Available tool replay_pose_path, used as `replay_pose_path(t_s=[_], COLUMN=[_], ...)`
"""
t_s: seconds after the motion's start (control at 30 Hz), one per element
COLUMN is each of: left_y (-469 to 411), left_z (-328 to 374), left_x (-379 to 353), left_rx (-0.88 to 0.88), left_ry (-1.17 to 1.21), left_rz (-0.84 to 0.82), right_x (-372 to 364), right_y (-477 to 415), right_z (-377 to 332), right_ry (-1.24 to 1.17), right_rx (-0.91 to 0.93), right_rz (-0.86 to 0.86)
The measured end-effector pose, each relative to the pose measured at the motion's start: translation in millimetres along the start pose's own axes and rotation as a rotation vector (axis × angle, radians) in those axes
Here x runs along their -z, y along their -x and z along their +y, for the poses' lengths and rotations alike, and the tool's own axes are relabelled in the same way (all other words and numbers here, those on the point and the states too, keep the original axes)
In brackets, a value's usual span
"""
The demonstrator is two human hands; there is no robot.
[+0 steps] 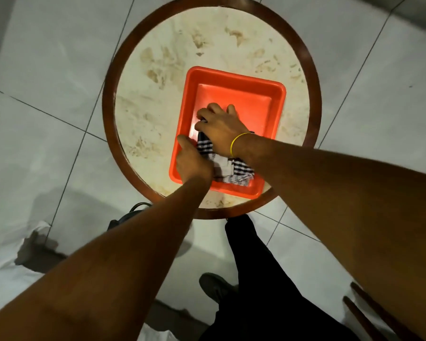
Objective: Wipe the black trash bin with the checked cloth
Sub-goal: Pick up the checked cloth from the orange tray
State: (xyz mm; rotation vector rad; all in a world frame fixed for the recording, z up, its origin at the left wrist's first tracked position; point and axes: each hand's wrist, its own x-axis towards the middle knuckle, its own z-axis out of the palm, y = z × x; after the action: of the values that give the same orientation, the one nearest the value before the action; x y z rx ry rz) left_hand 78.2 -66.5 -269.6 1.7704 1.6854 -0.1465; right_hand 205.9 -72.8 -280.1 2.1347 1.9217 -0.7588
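A blue-and-white checked cloth (234, 168) lies bunched in the near part of an orange plastic tray (231, 77). My left hand (192, 161) grips the cloth's left edge at the tray's near-left rim. My right hand (219, 126), with a yellow band on its wrist, rests on top of the cloth, and its fingers curl over the far edge. A dark object with a thin handle (123, 217), possibly the black trash bin, shows on the floor below the table's edge, mostly hidden by my left forearm.
The tray sits on a round stained marble table (182, 45) with a brown wooden rim. White floor tiles surround it. My black trouser leg (251, 267) and shoe (214, 286) are below. Wooden bars (364, 306) stand at lower right, white sheeting (10, 267) at lower left.
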Motion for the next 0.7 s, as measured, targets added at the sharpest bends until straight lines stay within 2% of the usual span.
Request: replay_pose_path(t_s=[0.2,0.4,0.5,0.7], left_y=[7.9,36.7,52.8,109.3], left_z=[-6.8,-28.2,-39.8,-104.8], left_x=[26.5,75.7,107.4,187.3], left_rx=[-0.068,-0.276,-0.353,-0.406], left_ry=[-0.101,-0.066,-0.110,-0.216], left_rz=[-0.100,-0.007,0.068,0.246], right_x=[28.0,76.3,115.3,161.6], right_y=[7.6,44.9,62.8,95.8], right_z=[6.1,-5.9,-33.2,-146.5], right_ry=[0.116,0.102,0.157,0.260], right_rx=[0.041,0.121,0.175,0.232], right_rz=[-0.040,0.013,0.053,0.064])
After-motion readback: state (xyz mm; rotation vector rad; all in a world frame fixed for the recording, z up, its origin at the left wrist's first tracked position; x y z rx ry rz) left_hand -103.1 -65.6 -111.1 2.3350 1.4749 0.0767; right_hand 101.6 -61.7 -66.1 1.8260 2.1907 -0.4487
